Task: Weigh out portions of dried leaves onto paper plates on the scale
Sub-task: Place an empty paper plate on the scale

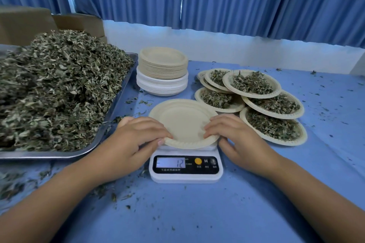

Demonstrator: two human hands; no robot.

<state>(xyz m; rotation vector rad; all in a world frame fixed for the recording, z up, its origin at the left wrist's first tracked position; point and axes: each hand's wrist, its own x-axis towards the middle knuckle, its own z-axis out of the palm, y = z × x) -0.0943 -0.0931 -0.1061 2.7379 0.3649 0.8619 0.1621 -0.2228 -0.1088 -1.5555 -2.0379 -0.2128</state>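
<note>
The table (197,213), draped in blue cloth, carries everything. Along its left edge sits a wide, shallow steel tray (49,155) heaped with grey-green dried leaves (55,89), close enough to take a handful without stretching. Toward the right edge lie overlapping filled plates (226,83), round and beige, pushed aside so the weighed portions are out of the way. Toward the far edge, between tray and filled plates, stands a stack of empty plates (163,71), beige ones on white, within reach for the next round. In the middle, nearer the front edge, is a small white digital scale (185,177) whose display (170,162) reads 12 (probably the bare plate's weight, perhaps with some hand pressure added). On its platform rests an empty round beige paper plate (183,122), with no leaves on it yet. The left hand (138,136) and right hand (235,134) each pinch its near rim, fingers curled over the top and thumbs low at the edge, apparently centring it so it sits level. Leaf crumbs (113,197) litter the cloth.
</note>
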